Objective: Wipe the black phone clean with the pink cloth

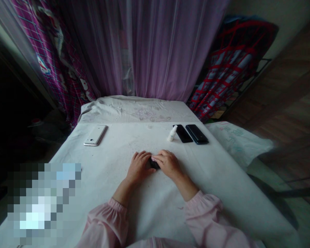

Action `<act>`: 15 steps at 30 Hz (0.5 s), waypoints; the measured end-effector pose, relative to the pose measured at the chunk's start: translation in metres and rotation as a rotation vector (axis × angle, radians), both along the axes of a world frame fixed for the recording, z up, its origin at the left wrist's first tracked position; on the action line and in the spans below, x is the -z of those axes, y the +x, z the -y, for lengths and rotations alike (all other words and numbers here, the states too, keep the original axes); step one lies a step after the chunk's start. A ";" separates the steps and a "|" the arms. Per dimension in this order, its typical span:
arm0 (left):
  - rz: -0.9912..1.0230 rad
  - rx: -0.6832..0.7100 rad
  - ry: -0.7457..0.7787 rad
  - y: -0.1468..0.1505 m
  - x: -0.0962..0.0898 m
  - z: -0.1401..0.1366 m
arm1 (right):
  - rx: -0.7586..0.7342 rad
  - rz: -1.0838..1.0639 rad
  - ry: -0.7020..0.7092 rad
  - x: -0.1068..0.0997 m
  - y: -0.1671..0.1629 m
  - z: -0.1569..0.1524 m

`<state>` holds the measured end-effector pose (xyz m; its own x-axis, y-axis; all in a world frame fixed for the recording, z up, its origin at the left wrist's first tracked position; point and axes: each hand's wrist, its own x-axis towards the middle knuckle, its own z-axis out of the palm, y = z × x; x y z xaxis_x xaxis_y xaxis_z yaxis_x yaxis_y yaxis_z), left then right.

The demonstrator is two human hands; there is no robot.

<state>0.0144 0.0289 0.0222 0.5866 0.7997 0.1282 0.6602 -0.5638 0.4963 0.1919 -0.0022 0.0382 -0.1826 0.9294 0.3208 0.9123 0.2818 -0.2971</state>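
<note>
A black phone (155,164) lies on the table between my hands, mostly covered by them. My left hand (141,166) grips it from the left, the thumb along its near edge. Bent over it from the right, my right hand (167,163) pinches a small pink cloth (153,158) against the phone's surface. Just beyond my right hand stands a small white spray bottle (172,134), upright. Behind that bottle lies a flat black phone part or screen (183,133), and beside it a thicker black phone (197,134).
The table (113,165) has a white cloth over it. A white phone (95,135) lies at the far left. A blurred-out bright patch (41,206) covers something at the near left. Purple curtains (165,51) hang behind the table, and a plastic sheet (237,141) sits off its right edge.
</note>
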 end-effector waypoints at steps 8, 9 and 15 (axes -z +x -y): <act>0.015 -0.020 0.023 0.001 0.002 0.002 | -0.021 -0.077 0.028 0.005 0.006 0.040; 0.014 -0.018 0.025 0.001 0.002 0.002 | -0.018 -0.077 0.028 0.005 0.007 0.040; -0.002 0.002 0.012 0.000 0.000 0.001 | 0.027 -0.057 0.035 0.004 0.013 0.012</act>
<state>0.0147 0.0284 0.0221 0.5886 0.7968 0.1367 0.6597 -0.5711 0.4885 0.2049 -0.0144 0.0342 -0.1385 0.9217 0.3624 0.9016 0.2688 -0.3390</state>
